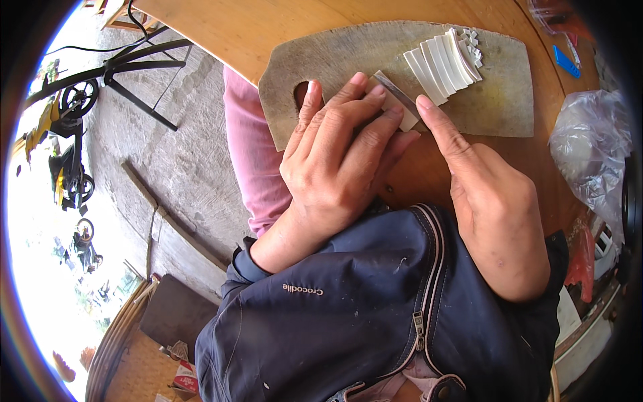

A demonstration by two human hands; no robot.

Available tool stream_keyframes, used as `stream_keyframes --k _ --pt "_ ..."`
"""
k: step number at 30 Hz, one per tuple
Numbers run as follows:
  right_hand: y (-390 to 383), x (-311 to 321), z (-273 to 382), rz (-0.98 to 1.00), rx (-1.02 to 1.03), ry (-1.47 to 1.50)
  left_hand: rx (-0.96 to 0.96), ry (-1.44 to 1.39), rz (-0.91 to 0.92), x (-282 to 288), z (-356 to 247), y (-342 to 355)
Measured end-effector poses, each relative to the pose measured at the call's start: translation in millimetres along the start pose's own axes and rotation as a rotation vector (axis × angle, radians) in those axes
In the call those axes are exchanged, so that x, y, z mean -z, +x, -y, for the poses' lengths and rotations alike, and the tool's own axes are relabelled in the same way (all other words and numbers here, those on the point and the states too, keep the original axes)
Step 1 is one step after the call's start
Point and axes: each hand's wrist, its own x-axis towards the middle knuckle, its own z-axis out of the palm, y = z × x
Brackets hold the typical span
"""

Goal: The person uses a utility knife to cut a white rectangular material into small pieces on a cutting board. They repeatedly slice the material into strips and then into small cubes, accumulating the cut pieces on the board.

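Note:
My left hand [338,154] rests over a small pale rectangular piece [408,119] on the worn board [506,107], its bent fingers pressing on it and on a thin dark metal strip [400,94]. My right hand [492,211] points its index finger at the strip's right end, touching or nearly touching it; the other fingers are curled, and whatever they may hold is hidden. Fanned-out white curved strips [435,63] lie to the upper right, beside tiny white offcuts [473,43]. An oval hole shows in the board at its left, partly behind my left fingers.
The board sits on a wooden table [201,20]. At right are a blue plastic object [566,60], a clear bag [583,147] and red plastic [579,261]. My pink-clad leg [248,167] is below. A black metal stand [144,107] and motorbikes [74,141] stand on the left.

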Motion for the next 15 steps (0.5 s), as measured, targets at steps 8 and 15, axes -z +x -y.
stream_keyframes --k 8,15 --pt "-2 -14 2 -0.067 0.028 -0.083 0.013 -0.001 0.004 1 -1 -1" --pt "-4 -28 11 -0.107 0.000 -0.239 -0.015 0.055 -0.039 -5 1 -3"
